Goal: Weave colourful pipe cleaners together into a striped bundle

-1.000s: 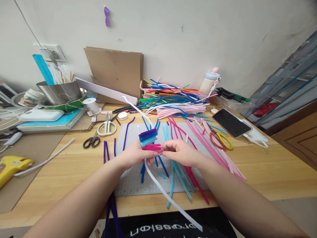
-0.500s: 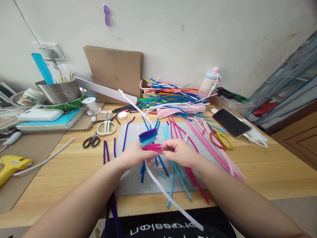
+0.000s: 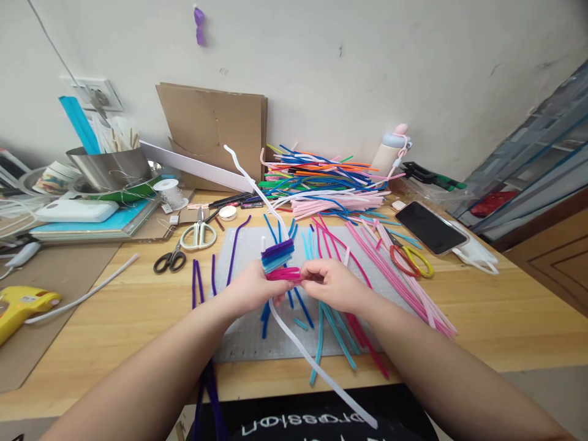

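Above a grey cutting mat (image 3: 248, 343), my left hand (image 3: 254, 286) grips a small woven piece of pipe cleaners (image 3: 277, 254), banded purple, blue, light blue and pink. Long white pipe cleaners (image 3: 312, 361) run out of it, one end toward the wall, another down toward me. At the piece's right edge, the fingertips of my right hand (image 3: 328, 282) pinch the end of a pink pipe cleaner (image 3: 287, 274). Beneath and around both hands lie loose blue, light blue (image 3: 337, 334), purple (image 3: 235, 248) and pink pipe cleaners.
A large heap of pipe cleaners (image 3: 321, 180) lies at the back, beside a bottle (image 3: 388, 153). Scissors (image 3: 198, 235) are at left, more scissors (image 3: 413, 260) and a phone (image 3: 430, 226) at right. A yellow glue gun (image 3: 27, 306) rests at far left.
The woven piece has tilted slightly, and its white upper end has shifted a little up and to the right. Both hands keep their hold in nearly the same place.
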{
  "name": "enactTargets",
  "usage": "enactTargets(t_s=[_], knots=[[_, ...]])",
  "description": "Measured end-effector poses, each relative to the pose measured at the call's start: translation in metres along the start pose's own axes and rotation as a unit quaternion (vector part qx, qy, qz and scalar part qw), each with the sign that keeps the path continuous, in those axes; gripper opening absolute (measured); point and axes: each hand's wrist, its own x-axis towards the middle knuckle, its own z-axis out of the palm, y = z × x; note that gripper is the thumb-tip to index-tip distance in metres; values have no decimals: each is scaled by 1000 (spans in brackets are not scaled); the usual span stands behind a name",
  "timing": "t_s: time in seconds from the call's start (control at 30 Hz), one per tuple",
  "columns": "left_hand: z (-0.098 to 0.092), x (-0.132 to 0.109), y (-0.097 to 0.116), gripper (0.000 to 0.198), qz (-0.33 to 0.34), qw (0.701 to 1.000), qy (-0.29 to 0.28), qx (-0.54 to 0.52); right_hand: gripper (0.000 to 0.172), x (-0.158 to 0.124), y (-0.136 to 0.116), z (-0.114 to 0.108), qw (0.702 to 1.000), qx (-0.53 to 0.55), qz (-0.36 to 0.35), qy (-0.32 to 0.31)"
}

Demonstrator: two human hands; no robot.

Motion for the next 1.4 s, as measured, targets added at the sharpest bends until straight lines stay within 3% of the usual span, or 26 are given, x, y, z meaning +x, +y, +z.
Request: enactTargets(t_s=[0.3,0.53,0.77,0.83,0.9,0.97,1.03,1.1,1.17,1.2,1.3,1.4], knots=[[2,0,0,25,-14,1000,18,18,8,-1,2,3,1000,-17,-2,15],[15,3,-7,22,-11,997,70,13,9,-2,5,11,986,-135,-21,92],[24,4,-10,22,14,994,106,-34,7,-3,0,18,919,-348,-46,177],[22,4,-7,25,27,990,130,-51,8,-5,-4,16,906,-373,-79,185],[18,3,-2,27,29,984,163,-70,14,-9,-9,11,891,-369,-132,230],[12,3,2,29,12,976,194,-98,22,-15,-12,5,871,-331,-186,312],[8,3,5,28,-7,967,211,-143,15,-20,-13,3,873,-253,-222,353],[6,4,6,26,-16,959,208,-190,8,-21,-11,6,919,-152,-201,303],[7,4,6,26,-17,957,192,-218,16,-16,-7,13,970,-30,-111,214],[9,4,6,26,-17,959,180,-220,16,-12,-5,17,979,43,-61,188],[13,2,5,28,-22,970,135,-200,26,-1,-1,26,965,211,31,152],[16,1,4,29,-26,978,85,-187,27,3,-1,27,957,253,56,134]])
